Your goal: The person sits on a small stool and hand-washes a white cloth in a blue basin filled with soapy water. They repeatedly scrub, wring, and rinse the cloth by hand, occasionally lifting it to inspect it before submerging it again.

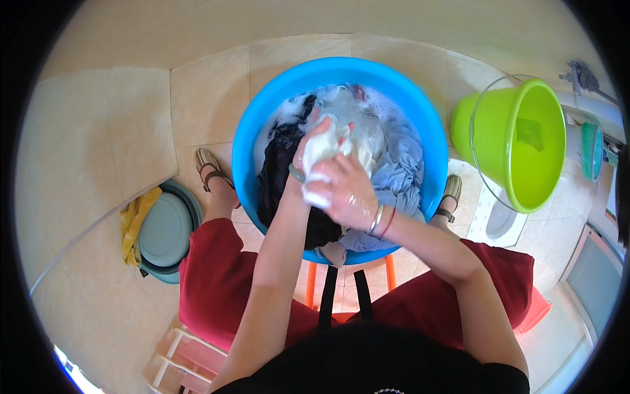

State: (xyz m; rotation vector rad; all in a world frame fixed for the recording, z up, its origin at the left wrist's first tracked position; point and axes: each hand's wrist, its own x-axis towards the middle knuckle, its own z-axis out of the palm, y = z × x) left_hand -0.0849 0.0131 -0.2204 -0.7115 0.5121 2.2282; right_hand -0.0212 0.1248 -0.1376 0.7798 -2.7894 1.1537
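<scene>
A round blue tub (244, 154) stands in front of me, holding sudsy water (351, 102) and several soaked clothes. Over its middle, a wet white cloth (321, 146) is bunched between my two hands. My left hand (304, 146) grips the cloth from the left side, its fingers partly hidden behind the fabric. Pressed against the near right part of it is my right hand (349, 196), with fingers curled on the cloth and white suds around them. A black garment (279, 161) lies at the tub's left, a grey-blue one (401, 157) at its right.
To the right, a lime-green bucket (479, 131) with a wire handle lies tilted toward me, near a white floor pan (502, 223). Grey-green basins (165, 226) and a yellow cloth (136, 220) sit at the left. An orange stool (310, 285) shows below the tub.
</scene>
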